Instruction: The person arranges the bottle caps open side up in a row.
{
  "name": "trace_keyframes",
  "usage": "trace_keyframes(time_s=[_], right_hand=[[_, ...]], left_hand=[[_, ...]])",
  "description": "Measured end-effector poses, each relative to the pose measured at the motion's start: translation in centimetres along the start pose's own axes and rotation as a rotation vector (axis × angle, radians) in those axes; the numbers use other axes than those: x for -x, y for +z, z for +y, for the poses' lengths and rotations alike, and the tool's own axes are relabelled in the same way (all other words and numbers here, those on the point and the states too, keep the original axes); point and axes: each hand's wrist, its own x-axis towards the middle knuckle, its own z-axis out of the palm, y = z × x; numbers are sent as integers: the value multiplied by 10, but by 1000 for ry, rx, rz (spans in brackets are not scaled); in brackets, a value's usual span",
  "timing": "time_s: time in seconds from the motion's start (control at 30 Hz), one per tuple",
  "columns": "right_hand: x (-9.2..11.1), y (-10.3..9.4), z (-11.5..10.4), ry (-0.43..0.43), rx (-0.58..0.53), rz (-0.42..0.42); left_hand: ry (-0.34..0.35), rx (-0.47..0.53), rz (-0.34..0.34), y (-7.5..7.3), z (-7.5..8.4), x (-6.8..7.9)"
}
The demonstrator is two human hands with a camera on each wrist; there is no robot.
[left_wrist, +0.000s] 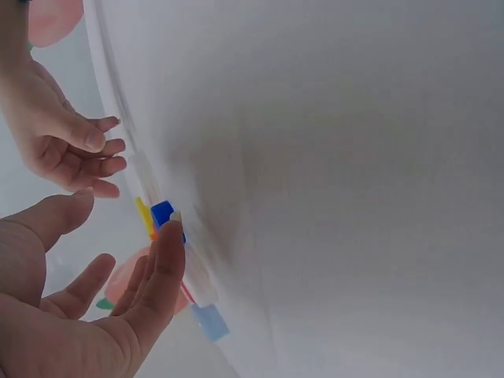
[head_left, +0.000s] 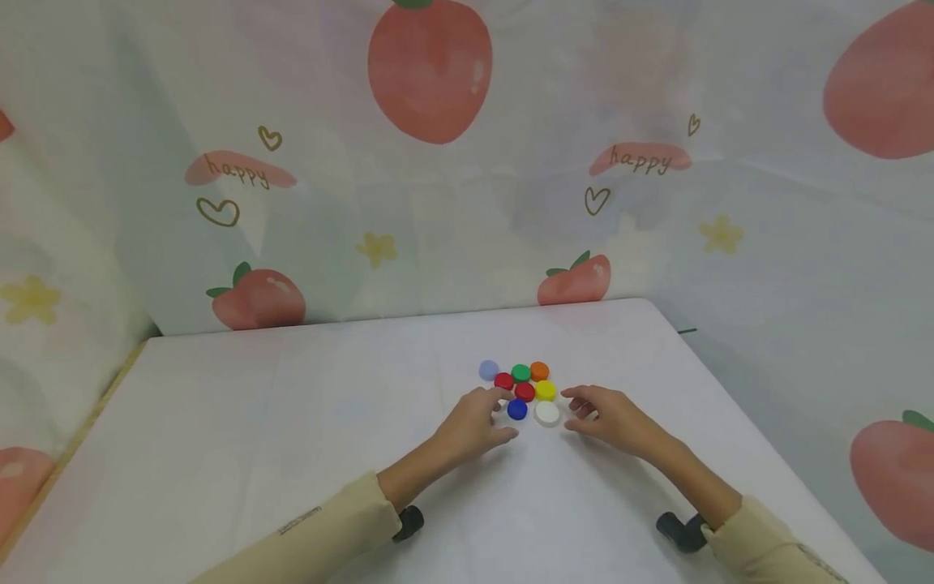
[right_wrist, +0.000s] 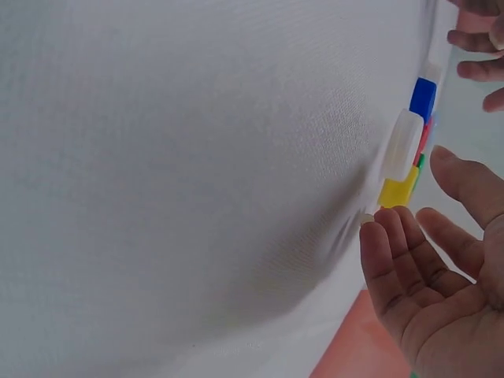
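Several round bottle caps lie bunched on the white table. In the head view a dark blue cap (head_left: 517,410) and a white cap (head_left: 547,414) are nearest the person. Behind them sit two red caps, one red cap (head_left: 524,392) beside a yellow cap (head_left: 545,390). Farther back are a green cap (head_left: 521,373), an orange cap (head_left: 539,371) and a pale blue cap (head_left: 488,370). The left hand (head_left: 474,423) is at the left of the bunch, fingers spread and apart from the thumb, by the dark blue cap. My right hand (head_left: 611,418) hovers at the right, fingers loosely bent, near the white and yellow caps.
The table (head_left: 292,422) has a white cloth. A backdrop (head_left: 467,211) with printed fruit and hearts rises behind it and along both sides. Black wrist mounts show under the left sleeve (head_left: 343,519) and the right sleeve (head_left: 766,539).
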Motion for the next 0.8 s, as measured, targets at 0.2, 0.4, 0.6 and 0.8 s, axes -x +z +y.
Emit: trace_keyframes(time_s=[0.2,0.4,0.6,0.8], right_hand=[[-3,1,2,2,5,-6],[-4,5,4,-8,-30,-12],[-6,7,3,-13,-54,-18],[-7,5,0,-11,-32,-15]], left_hand=[[-27,38,-31,7,2,-5],[-36,21,-38,15,5,-11],[-43,-13,-30,25,12,-16],[-45,-27,-26,34,18,-23]])
